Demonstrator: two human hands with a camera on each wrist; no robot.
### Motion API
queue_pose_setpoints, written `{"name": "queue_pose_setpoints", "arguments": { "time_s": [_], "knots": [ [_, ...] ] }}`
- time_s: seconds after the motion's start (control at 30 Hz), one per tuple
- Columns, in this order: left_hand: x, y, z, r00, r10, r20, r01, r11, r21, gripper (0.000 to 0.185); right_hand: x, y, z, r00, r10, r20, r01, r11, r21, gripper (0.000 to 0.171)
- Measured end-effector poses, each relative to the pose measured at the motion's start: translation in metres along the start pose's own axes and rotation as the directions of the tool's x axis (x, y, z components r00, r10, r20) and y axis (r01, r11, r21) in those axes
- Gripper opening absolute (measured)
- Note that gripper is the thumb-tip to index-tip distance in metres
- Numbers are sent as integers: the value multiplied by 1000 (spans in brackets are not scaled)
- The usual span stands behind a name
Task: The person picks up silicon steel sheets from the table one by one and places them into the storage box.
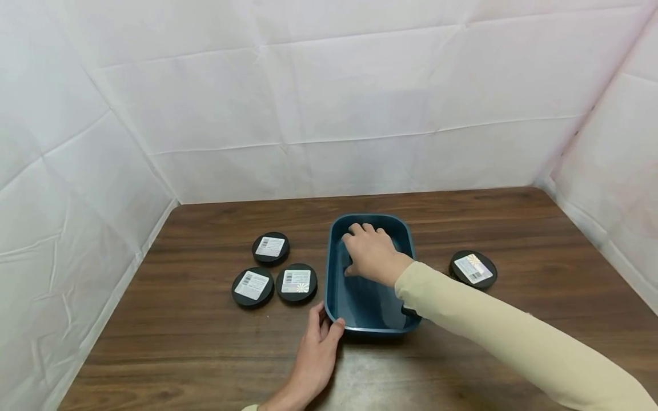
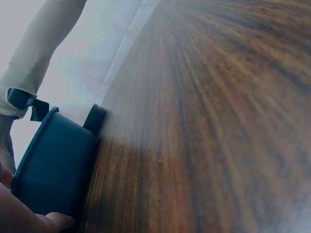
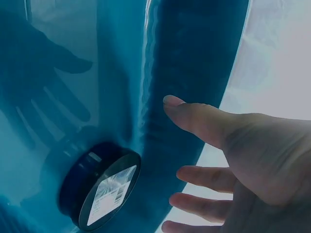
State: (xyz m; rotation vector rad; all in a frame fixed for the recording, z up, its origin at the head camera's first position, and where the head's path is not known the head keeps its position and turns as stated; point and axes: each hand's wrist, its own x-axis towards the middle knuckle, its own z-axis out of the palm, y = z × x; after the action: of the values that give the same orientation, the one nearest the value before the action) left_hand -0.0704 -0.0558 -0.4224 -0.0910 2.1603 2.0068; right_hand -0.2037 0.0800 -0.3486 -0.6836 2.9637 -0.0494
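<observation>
My left hand [image 1: 316, 359] grips the near left corner of a dark blue plastic bin [image 1: 372, 330], thumb at the rim and fingers along the outer wall. The same hand [image 2: 29, 213] shows at the lower left of the left wrist view, against the bin's side [image 2: 60, 160]. Over the inside of the bin is my right hand [image 1: 375, 254]. Its fingers [image 3: 204, 178] are extended and spread, holding nothing. Inside the bin, a black round disc-shaped container [image 3: 109, 191] with a white barcode label lies apart from those fingers; in the head view the hand hides it.
Left of the bin, three similar black containers lie label up: one at the back [image 1: 271, 248], one at front left [image 1: 252, 287] and one beside the bin [image 1: 296, 283]. Another container [image 1: 473, 269] is right of the bin, near my sleeve. White sheeting [image 1: 334, 114] walls the wooden table [image 1: 180, 319].
</observation>
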Motion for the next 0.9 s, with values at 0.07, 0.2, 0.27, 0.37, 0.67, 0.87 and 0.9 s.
{"name": "queue_pose_setpoints", "arguments": {
  "time_s": [0.07, 0.2, 0.27, 0.37, 0.67, 0.87, 0.9],
  "knots": [
    [0, 0, 0, 1000, 7, 3, -7, 1000, 0, 56, -2, -1, 1, 1000, -13, -8, 13, 1000, -10, 66],
    [2, 0, 1, 1000, 23, 12, -23, 1000, -4, 56, -7, 0, 2, 999, -35, -35, 34, 999, -35, 65],
    [2, 1, 2, 1000, 18, 10, -18, 1000, -2, 55, -9, 1, 2, 998, -47, -46, 45, 998, -47, 65],
    [3, 0, 2, 1000, 21, 6, -20, 1000, -4, 55, -12, 3, 1, 996, -63, -68, 59, 997, -57, 64],
    [3, 3, -1, 1000, -16, 4, 16, 1000, 9, 57, -23, 1, -5, 993, -48, -107, 47, 999, -10, 62],
    [2, 2, -2, 1000, -5, 7, 5, 1000, -5, 58, -30, 1, -8, 987, -15, -163, 21, 999, 32, 59],
    [2, 2, -2, 1000, -4, 5, 4, 1000, -5, 58, -31, 1, -8, 984, -10, -179, 18, 999, 44, 58]
  ]
}}
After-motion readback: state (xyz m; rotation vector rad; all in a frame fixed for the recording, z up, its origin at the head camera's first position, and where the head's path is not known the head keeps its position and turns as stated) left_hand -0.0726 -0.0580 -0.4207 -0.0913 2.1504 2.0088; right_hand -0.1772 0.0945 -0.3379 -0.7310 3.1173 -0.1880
